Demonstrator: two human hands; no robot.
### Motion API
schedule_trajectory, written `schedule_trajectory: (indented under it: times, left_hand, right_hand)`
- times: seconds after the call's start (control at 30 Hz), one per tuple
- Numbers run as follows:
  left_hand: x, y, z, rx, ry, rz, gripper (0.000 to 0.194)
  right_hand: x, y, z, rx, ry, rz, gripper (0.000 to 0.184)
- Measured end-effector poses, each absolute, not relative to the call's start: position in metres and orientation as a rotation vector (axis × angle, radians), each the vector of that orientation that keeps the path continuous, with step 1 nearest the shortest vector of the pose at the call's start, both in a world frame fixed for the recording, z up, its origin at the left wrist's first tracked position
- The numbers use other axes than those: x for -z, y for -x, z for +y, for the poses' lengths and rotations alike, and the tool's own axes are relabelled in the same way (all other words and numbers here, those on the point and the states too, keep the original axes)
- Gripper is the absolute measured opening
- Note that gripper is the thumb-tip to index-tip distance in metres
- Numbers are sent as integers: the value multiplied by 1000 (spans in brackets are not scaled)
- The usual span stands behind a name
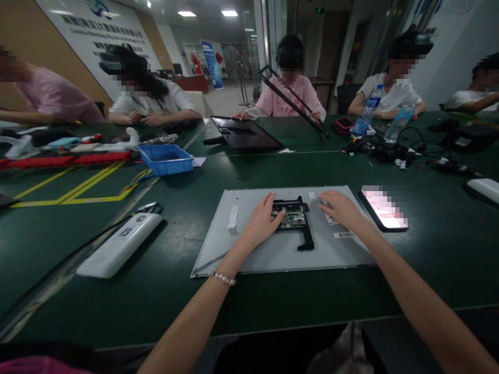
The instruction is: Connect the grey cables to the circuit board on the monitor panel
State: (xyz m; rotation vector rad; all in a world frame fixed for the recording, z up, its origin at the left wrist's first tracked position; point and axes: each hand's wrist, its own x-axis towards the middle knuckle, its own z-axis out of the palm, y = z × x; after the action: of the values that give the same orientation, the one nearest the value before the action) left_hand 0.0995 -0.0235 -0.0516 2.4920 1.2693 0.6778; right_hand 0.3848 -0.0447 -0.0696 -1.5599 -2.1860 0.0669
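Note:
A flat silver-grey display panel lies back side up on the table in front of me. At its middle sits a black plastic bracket around a green circuit board. My left hand is open, thumb and fingers apart, over the left side of the bracket and board, partly covering them. To the right of the board, my right hand is low over the panel, its fingers bent together near a white label. Something small and greyish shows at those fingertips, too unclear to name.
A lit phone lies right of the panel, a white power bank with a cable to the left. Farther back are a blue bin, bottles and cables. Across the table, a person holds a black frame beside a black panel.

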Motion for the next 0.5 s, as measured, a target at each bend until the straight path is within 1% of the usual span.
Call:
schedule_trajectory:
  times: [0.1, 0.3, 0.43, 0.5]
  left_hand:
    - [52, -101, -24, -630, -2526, 1293, 56]
    - [53, -101, -25, -590, -2593, 1297, 55]
    - [53, -100, -26, -573, -2618, 1303, 55]
    - [53, -100, -26, -563, -2627, 1305, 55]
  right_hand:
    - [62, -380, -38, 23, 1544, -2284, 31]
    - [43, -366, -15, 137, 1576, -2506, 17]
    - [44, -362, -10, 169, 1607, -2525, 20]
    - [47, -364, -14, 118, 1644, -2437, 20]
